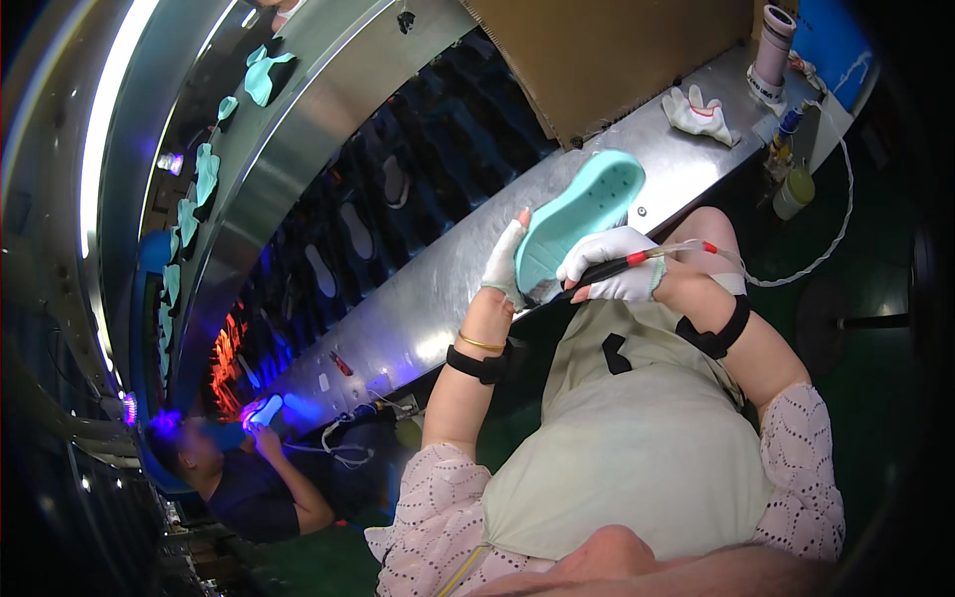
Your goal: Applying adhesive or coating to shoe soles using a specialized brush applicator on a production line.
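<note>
Upright over the metal bench's edge stands a turquoise shoe sole (579,211), with several small dark holes in its wider end. My left hand (504,259), in a white glove with bare fingertips, is closed on the sole's left edge near the narrow end. My right hand (619,261), gloved the same way, grips a black pen-like tool (603,273) with red bands. It lies close against the sole's lower right side. A thin hose (748,269) runs from the tool off to the right. The tool's tip is not clearly visible.
A metal bench (438,269) borders a conveyor (398,129) carrying dark soles. Behind stands a cardboard box (627,60). A white glove (700,115) and a pink bottle (772,50) lie right. Turquoise pieces (267,76) line an upper shelf. A co-worker (249,478) sits lower left.
</note>
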